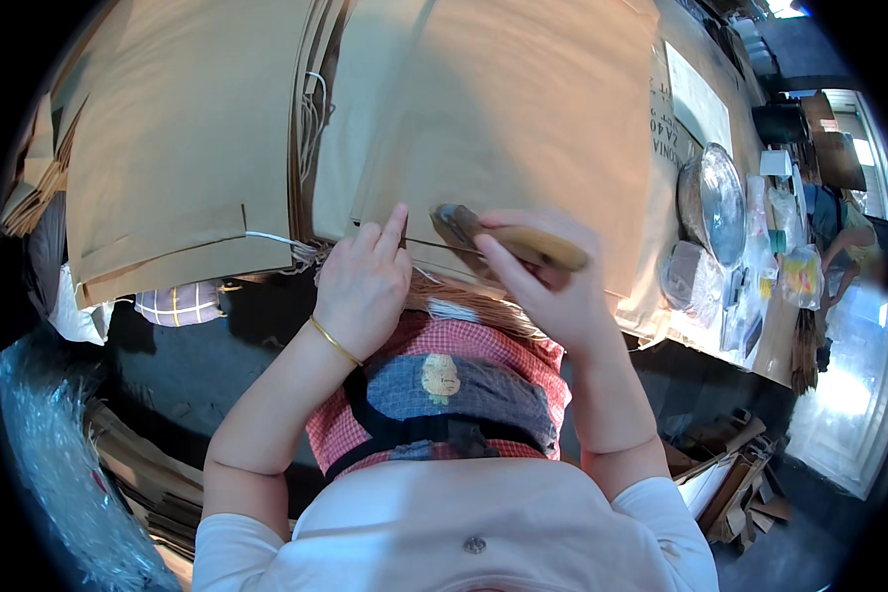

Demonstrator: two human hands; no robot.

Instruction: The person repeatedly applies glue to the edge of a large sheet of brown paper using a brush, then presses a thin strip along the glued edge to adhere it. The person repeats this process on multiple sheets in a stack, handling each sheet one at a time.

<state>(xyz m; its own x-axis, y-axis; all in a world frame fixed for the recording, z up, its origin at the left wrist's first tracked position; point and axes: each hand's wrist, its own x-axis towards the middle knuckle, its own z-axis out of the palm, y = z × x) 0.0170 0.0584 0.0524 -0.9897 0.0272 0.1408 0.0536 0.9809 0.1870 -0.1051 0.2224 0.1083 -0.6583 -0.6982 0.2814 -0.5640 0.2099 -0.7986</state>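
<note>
My right hand [572,281] is closed around a curved wooden-handled tool [543,245], whose dark, wide head [454,225] rests at the lower edge of a brown paper sheet [523,128]. The exact kind of tool is hard to make out. My left hand [365,276] lies on the same lower edge, its index finger stretched out and the others loosely bent, with nothing seen in it. Between my hands, a fanned stack of brown paper edges [474,304] hangs over my lap.
Large brown paper pieces [183,138] with white cord [266,237] lie on the left. A round metal basin [712,207] and plastic-wrapped items [799,276] stand on the right. Clear plastic [59,464] and cardboard scraps [750,483] lie below. Another person [853,247] is at far right.
</note>
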